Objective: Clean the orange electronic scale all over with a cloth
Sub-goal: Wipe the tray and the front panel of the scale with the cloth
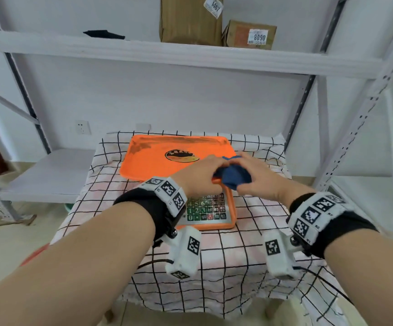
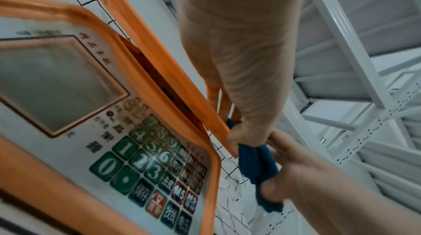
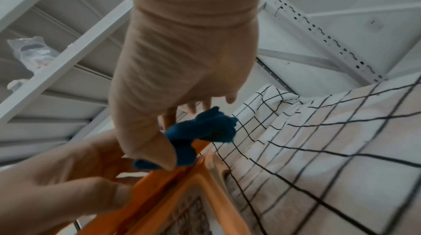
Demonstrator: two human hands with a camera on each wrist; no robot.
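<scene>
The orange electronic scale (image 1: 167, 158) stands on a black-and-white checked tablecloth (image 1: 249, 255), its keypad (image 1: 206, 209) facing me. Dark smudges mark the far edge of its platter. A crumpled blue cloth (image 1: 234, 176) hangs over the platter's near right corner, held between both hands. My left hand (image 1: 208, 167) pinches it from the left, thumb on the cloth (image 2: 257, 163) beside the platter's edge (image 2: 159, 69). My right hand (image 1: 247, 168) grips it from the right, and in the right wrist view its thumb presses the cloth (image 3: 200, 131) above the scale's orange rim (image 3: 182, 194).
White metal shelving (image 1: 167, 55) surrounds the small table. Two cardboard boxes (image 1: 190, 20) and a black item (image 1: 103, 34) sit on the upper shelf. A low shelf board (image 1: 49, 175) lies to the left, and a wall socket (image 1: 83, 127) sits behind.
</scene>
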